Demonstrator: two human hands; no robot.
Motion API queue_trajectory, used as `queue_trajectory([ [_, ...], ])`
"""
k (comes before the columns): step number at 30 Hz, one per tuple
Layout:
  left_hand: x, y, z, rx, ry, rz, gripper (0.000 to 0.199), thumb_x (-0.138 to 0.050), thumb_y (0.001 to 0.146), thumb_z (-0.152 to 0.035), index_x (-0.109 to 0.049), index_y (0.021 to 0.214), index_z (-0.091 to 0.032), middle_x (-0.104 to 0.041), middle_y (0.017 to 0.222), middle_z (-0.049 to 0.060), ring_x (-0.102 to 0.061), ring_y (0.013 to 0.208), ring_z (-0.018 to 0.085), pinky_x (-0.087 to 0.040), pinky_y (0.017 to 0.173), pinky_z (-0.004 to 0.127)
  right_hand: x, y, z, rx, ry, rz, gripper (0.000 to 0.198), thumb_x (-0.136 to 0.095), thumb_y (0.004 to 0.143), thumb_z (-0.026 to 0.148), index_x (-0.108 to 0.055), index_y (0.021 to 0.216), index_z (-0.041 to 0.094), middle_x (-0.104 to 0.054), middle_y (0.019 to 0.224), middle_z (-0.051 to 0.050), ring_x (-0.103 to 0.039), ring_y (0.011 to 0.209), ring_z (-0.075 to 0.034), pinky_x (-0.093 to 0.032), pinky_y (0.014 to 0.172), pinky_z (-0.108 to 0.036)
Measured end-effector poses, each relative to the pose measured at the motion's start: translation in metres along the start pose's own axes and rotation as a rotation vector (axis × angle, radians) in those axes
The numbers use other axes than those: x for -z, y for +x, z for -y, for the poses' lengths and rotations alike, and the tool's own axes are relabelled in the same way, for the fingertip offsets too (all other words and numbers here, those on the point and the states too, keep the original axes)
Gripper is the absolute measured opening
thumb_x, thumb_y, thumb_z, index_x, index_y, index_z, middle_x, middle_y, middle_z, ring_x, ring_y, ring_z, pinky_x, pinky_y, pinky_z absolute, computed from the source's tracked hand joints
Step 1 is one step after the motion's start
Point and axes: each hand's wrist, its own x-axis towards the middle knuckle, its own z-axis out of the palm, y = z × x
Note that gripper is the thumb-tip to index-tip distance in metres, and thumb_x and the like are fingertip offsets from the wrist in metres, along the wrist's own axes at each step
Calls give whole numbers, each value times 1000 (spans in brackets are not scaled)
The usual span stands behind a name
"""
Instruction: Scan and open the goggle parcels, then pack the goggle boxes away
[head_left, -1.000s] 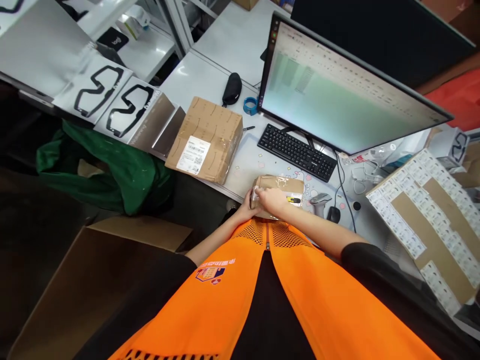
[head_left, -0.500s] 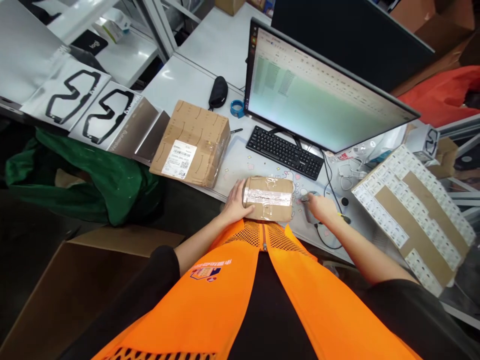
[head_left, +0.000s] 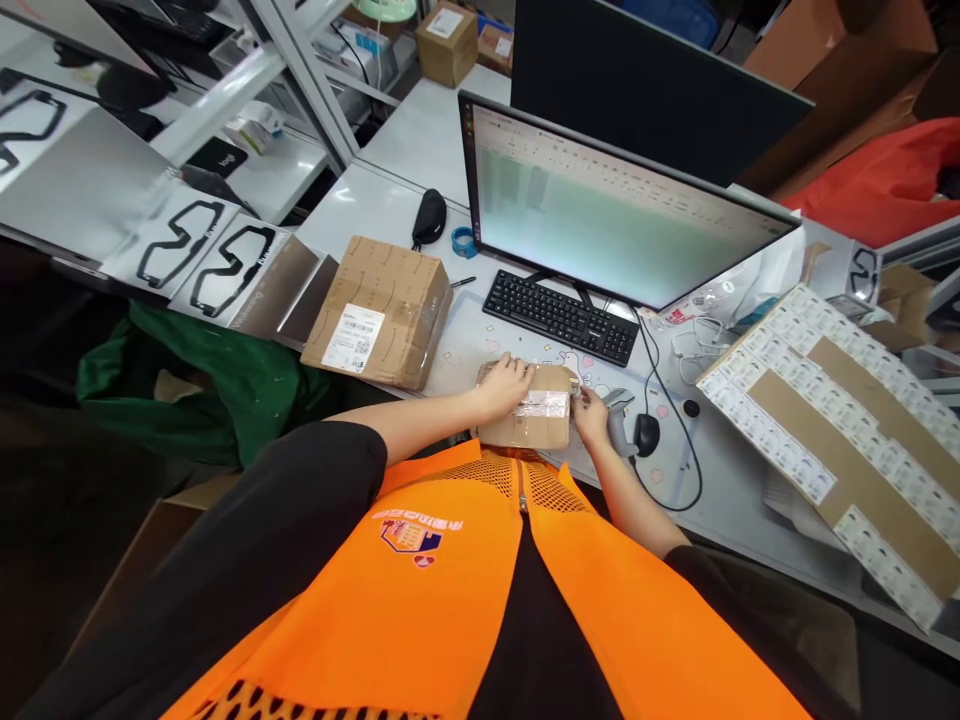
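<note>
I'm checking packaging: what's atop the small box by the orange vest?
The left hand and a shiny strip; the part of the box beneath that hand is hidden.

Centre: desk (head_left: 466,325) passage between carton (head_left: 386,310) and keyboard (head_left: 561,315) | upper centre: monitor (head_left: 630,210) walls off keyboard's far side | right of centre: scanner (head_left: 621,428), mouse (head_left: 646,435) crowd right hand (head_left: 591,415); cable loops round mouse | right: desk passage between cable and board (head_left: 832,440); board blocks beyond

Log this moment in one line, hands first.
Left hand: on top of small box | Right hand: at small box's right end, anything held unclear | Nearby: larger box, keyboard, mouse
</note>
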Motion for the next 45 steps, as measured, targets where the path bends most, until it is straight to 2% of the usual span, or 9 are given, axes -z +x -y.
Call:
queue_trajectory([
  [7,-1,7,19,-68,-240,50,96,-82,80,-32,-46,166,-9,-74,128,30,-69,125,48,-31,123,60,-5,-63,14,463,137,-121,70,-53,104,49,-46,162,12,-48,165,-25,-43,158,-32,-38,131,-53],
  [12,23,30,55,-62,-497,185,97,-90,64,-36,-62,155,-17,-82,102,15,-75,95,39,-51,99,43,-30,-77,-1,433,-5,-51,104,-65,100,50,-7,178,13,-14,182,-25,-16,171,-37,-31,134,-60],
  [15,36,45,85,-17,-668,196,64,-81,73,-32,-77,136,-18,-82,98,9,-75,90,33,-53,86,36,-31,-76,-6,441,-55,-45,108,-67,101,50,-1,179,12,-10,182,-26,-14,171,-38,-31,134,-59],
  [19,35,57,124,231,-841,65,15,-77,78,-31,-82,87,-21,-79,83,4,-73,83,27,-53,81,32,-20,-77,1,458,-107,2,84,-68,102,44,-34,173,16,-15,183,-23,-17,170,-40,-31,133,-61],
  [23,4,59,123,503,-832,-194,20,-86,71,-32,-78,87,-22,-77,84,6,-73,90,31,-54,90,36,-1,-73,24,533,-234,50,48,-76,97,36,-67,140,16,-22,181,-21,-15,169,-45,-26,132,-68],
  [32,-53,32,90,721,-772,-384,18,-61,93,-29,-76,93,-19,-80,99,16,-73,99,34,-56,96,44,54,-108,44,681,-126,274,15,-67,100,34,-61,95,21,-71,109,-13,-64,108,-30,-51,102,-46],
  [37,-30,21,77,585,-653,-564,35,-57,95,-21,-73,125,-14,-67,147,22,-60,137,37,-43,120,50,75,-92,36,543,182,780,47,-53,107,59,-71,90,20,-79,112,-12,-73,101,-25,-58,92,-36],
  [40,-17,1,54,428,-499,-662,37,-52,97,-17,-72,127,-14,-61,152,22,-53,142,38,-39,121,53,63,-64,50,467,195,892,50,-44,112,50,-79,98,18,-81,113,-11,-76,89,-20,-61,85,-31],
  [45,-14,-41,18,-196,-493,-159,26,-53,95,-11,-76,98,-22,-77,108,11,-65,113,30,-48,103,43,36,-41,91,797,-202,758,26,-60,97,13,-84,104,20,-83,115,-8,-77,105,-22,-56,97,-30],
])
